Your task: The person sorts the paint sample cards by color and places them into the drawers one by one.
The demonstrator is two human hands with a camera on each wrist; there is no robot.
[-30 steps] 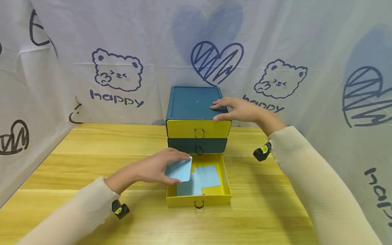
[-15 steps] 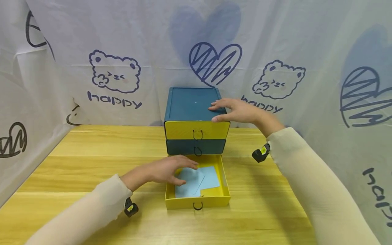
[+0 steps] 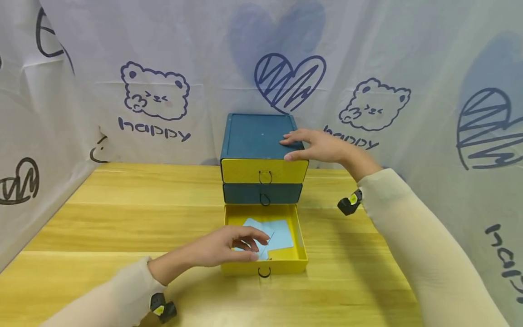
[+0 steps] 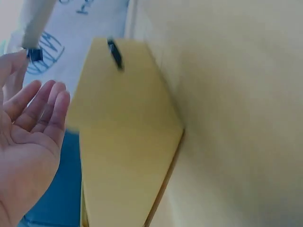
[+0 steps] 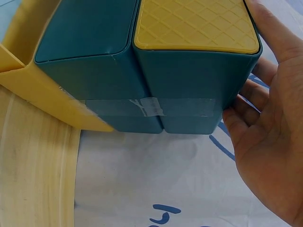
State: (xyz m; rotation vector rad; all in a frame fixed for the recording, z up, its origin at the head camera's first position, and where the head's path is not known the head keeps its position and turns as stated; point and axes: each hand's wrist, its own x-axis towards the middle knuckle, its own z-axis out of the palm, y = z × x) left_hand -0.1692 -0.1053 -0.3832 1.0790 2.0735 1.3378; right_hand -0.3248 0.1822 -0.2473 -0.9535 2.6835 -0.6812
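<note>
A small desktop drawer unit (image 3: 257,136) stands against the back cloth, with a teal top, a yellow upper drawer and a teal middle drawer. Its yellow bottom drawer (image 3: 282,269) is pulled out, and overlapping light-blue cards (image 3: 282,234) lie inside. Above the drawer's front left part hovers my left hand (image 3: 220,245), fingers loosely bent and holding nothing; it covers part of the cards. The left wrist view has its palm (image 4: 31,142) beside the drawer front. My right hand (image 3: 320,146) rests on the unit's top right edge, fingers extended, thumb at the front corner.
Each drawer front bears a black ring pull (image 3: 264,272). Clear tape (image 5: 151,106) runs across the unit's side. The wooden table (image 3: 122,204) extends on both sides, and a white printed cloth (image 3: 212,68) hangs close behind.
My left hand has let go of a light-blue card, which now lies on the others in the drawer. The hand has then moved toward the drawer's front. My right hand stays put.
</note>
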